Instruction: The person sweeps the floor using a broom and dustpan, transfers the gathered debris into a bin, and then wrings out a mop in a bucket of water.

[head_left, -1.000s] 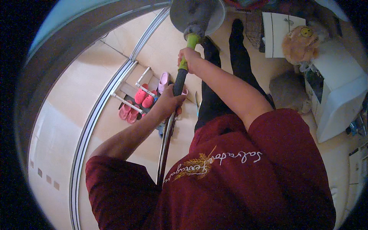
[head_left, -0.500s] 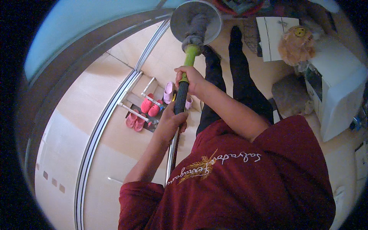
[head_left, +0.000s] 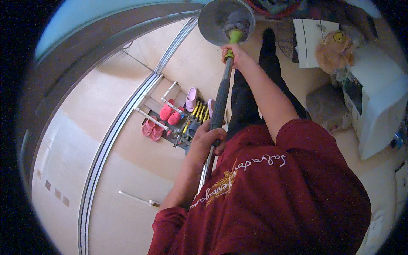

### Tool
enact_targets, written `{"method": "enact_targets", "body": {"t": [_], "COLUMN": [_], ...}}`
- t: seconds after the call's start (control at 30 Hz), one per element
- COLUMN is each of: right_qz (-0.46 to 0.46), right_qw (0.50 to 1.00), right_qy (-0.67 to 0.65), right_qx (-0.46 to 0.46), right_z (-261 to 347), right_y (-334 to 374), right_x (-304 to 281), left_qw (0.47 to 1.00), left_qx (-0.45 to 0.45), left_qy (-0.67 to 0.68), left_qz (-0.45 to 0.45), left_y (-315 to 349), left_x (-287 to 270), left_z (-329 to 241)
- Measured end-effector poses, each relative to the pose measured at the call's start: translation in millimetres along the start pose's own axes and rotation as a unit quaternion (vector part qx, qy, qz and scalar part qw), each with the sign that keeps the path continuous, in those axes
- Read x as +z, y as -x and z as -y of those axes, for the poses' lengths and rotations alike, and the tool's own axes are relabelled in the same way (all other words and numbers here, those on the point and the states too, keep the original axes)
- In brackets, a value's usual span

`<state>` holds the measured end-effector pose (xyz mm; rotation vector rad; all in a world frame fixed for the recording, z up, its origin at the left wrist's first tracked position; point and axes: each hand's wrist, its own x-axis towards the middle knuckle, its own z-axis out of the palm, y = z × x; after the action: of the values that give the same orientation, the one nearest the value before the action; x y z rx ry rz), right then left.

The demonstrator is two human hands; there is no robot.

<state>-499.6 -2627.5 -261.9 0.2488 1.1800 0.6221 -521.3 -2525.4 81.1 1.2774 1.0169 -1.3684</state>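
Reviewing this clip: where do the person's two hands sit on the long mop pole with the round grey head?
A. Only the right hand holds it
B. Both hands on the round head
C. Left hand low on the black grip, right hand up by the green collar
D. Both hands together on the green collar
C: the left hand wraps the long mop pole low on its black grip, while the right hand holds it just below the green collar under the round grey head.

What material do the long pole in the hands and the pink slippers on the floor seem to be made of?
The long pole looks like metal where its lower part shines silver, with a dark, matte, foam-like sleeve and a green plastic-looking joint above. The pink slippers look like moulded rubber or foam plastic: smooth, one even colour.
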Motion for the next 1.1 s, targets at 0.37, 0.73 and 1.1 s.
{"method": "enact_targets", "body": {"t": [0.37, 0.73, 1.1], "right_qz": [0.032, 0.006, 0.072], "right_qw": [0.985, 0.998, 0.995], "right_qy": [0.158, 0.058, 0.066], "right_qx": [-0.057, -0.003, 0.005], "right_z": [4.4, -1.4, -57.5], "right_y": [-22.2, -29.9, 35.2], "right_x": [15.2, 21.1, 29.0], "left_qw": [0.996, 0.994, 0.997], "left_qx": [0.031, 0.03, -0.052], "left_qy": [0.085, 0.108, 0.059], "left_qz": [0.018, 0.007, 0.002], "left_y": [-7.6, -3.2, 15.6], "left_x": [-13.5, -20.3, -31.1], "left_z": [13.1, 15.2, 8.6]}}
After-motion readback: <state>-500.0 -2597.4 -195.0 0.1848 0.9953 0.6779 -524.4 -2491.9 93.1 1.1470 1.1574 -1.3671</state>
